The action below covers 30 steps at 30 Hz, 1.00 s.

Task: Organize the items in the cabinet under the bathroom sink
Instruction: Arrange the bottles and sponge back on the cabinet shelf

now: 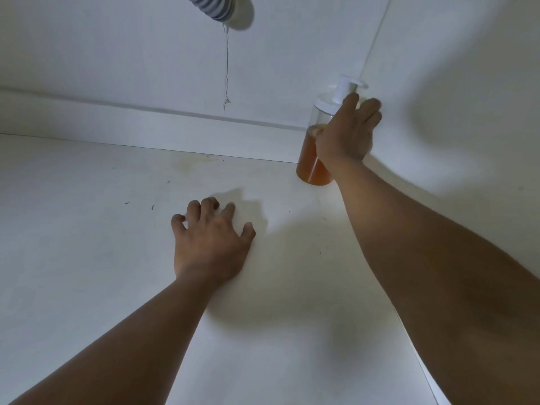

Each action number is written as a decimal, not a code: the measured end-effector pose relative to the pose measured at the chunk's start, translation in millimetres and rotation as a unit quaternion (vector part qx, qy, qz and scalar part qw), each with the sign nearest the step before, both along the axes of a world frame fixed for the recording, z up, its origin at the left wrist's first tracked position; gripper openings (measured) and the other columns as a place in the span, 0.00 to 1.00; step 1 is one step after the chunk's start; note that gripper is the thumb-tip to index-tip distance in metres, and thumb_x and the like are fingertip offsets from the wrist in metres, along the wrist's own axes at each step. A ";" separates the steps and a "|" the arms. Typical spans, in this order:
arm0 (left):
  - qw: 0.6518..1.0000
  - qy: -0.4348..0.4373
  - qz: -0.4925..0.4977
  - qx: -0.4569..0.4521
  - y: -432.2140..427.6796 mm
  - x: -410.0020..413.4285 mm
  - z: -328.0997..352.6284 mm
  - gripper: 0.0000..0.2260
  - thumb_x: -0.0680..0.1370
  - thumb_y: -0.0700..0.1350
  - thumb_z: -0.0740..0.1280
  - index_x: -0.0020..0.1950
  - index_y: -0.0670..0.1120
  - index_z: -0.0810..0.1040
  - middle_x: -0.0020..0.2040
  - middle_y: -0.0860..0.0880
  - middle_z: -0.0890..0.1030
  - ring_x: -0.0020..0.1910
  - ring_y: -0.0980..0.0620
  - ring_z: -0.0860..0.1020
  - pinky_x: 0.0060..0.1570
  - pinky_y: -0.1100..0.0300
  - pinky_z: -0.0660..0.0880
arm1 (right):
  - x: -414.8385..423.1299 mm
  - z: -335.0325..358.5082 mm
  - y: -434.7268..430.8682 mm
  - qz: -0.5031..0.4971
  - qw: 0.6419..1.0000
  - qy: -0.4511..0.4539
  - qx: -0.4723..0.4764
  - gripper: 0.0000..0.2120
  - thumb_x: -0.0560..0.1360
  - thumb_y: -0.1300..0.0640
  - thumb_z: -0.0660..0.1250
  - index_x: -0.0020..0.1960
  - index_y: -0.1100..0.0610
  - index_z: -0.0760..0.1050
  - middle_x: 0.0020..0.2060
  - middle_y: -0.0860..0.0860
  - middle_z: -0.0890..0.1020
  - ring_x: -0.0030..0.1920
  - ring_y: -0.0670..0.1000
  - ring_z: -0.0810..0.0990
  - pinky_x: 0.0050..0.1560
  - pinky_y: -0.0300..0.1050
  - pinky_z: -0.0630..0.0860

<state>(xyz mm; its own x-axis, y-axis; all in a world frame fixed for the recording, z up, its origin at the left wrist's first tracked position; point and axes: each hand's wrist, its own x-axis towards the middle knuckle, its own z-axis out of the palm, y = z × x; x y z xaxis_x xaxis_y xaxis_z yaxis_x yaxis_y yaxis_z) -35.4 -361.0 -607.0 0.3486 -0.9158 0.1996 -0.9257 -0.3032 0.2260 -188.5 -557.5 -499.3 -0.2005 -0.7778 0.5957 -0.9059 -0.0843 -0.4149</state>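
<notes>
**Gripping the pump bottle in the back corner**

Wrapping the right hand [346, 133] around the upper body of the pump bottle [314, 165], fingers clenched on the clear wall just under the white collar; standing upright on the cabinet floor [117, 229], tucked against the rear right corner. Judging it moderately heavy below the grip, amber liquid filling the lower half; smooth plastic, likely slippery, stiff enough to squeeze. Avoiding the pump head [346, 86] above the grip. Resting the left hand [210, 241] spread and empty on the floor, well apart.
</notes>
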 end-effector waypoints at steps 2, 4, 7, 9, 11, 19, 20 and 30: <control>1.000 -0.003 0.000 0.002 -0.9 0.0 -0.3 0.26 0.79 0.65 0.50 0.73 0.56 0.69 0.70 0.50 0.66 0.71 0.48 0.60 0.70 0.45 0.56 | -3.5 3.2 0.9 -0.012 0.999 0.042 0.008 0.30 0.71 0.54 0.76 0.67 0.57 0.66 0.66 0.58 0.66 0.63 0.59 0.68 0.56 0.49 0.77; 1.000 -0.006 0.001 0.003 -1.1 0.3 -0.9 0.26 0.79 0.65 0.50 0.73 0.56 0.69 0.70 0.50 0.66 0.71 0.48 0.60 0.70 0.45 0.56 | -6.4 3.2 2.3 -0.001 0.999 0.048 0.016 0.30 0.71 0.53 0.76 0.67 0.58 0.66 0.65 0.57 0.66 0.62 0.58 0.69 0.56 0.48 0.77; 1.000 -0.005 0.001 0.005 -2.1 0.9 -1.1 0.26 0.79 0.65 0.50 0.72 0.56 0.69 0.70 0.50 0.67 0.71 0.47 0.60 0.70 0.45 0.56 | -5.9 2.5 4.1 0.005 0.999 0.044 0.018 0.31 0.72 0.52 0.76 0.68 0.58 0.65 0.65 0.56 0.66 0.62 0.58 0.70 0.57 0.49 0.78; 1.000 -0.002 0.000 0.007 -2.8 1.1 -1.3 0.26 0.79 0.65 0.50 0.71 0.56 0.70 0.70 0.50 0.67 0.70 0.47 0.61 0.70 0.45 0.56 | -6.2 0.8 8.6 0.019 0.999 0.031 0.027 0.31 0.73 0.55 0.74 0.71 0.56 0.64 0.68 0.55 0.65 0.64 0.58 0.69 0.58 0.52 0.77; 1.000 0.001 0.001 0.009 -2.9 1.2 -0.5 0.25 0.78 0.65 0.51 0.70 0.55 0.72 0.69 0.50 0.68 0.70 0.46 0.62 0.70 0.44 0.57 | -10.9 -4.0 19.9 0.060 0.997 0.015 0.051 0.35 0.75 0.56 0.71 0.77 0.51 0.57 0.73 0.53 0.60 0.67 0.58 0.67 0.61 0.54 0.75; 1.000 0.012 0.012 -0.018 2.3 -2.8 7.7 0.21 0.80 0.61 0.58 0.62 0.51 0.79 0.62 0.48 0.76 0.64 0.44 0.69 0.62 0.46 0.64 | -17.2 -26.7 104.7 0.158 0.979 0.004 0.127 0.29 0.78 0.55 0.66 0.76 0.49 0.59 0.75 0.53 0.56 0.68 0.61 0.70 0.57 0.56 0.73; 0.999 0.016 0.011 -0.035 5.7 -5.4 11.4 0.19 0.80 0.59 0.58 0.59 0.50 0.81 0.59 0.47 0.78 0.61 0.44 0.71 0.60 0.47 0.66 | -18.5 -31.9 116.7 0.168 0.975 0.020 0.145 0.31 0.77 0.55 0.67 0.76 0.49 0.58 0.75 0.53 0.56 0.69 0.61 0.70 0.53 0.53 0.72; 0.999 -0.028 -0.008 0.038 94.0 -12.6 34.0 0.06 0.77 0.41 0.61 0.45 0.44 0.78 0.40 0.47 0.77 0.39 0.44 0.75 0.40 0.57 0.71 | -53.2 -22.7 258.7 0.220 0.902 0.203 0.310 0.22 0.80 0.50 0.65 0.70 0.57 0.68 0.66 0.56 0.70 0.60 0.59 0.77 0.58 0.50 0.74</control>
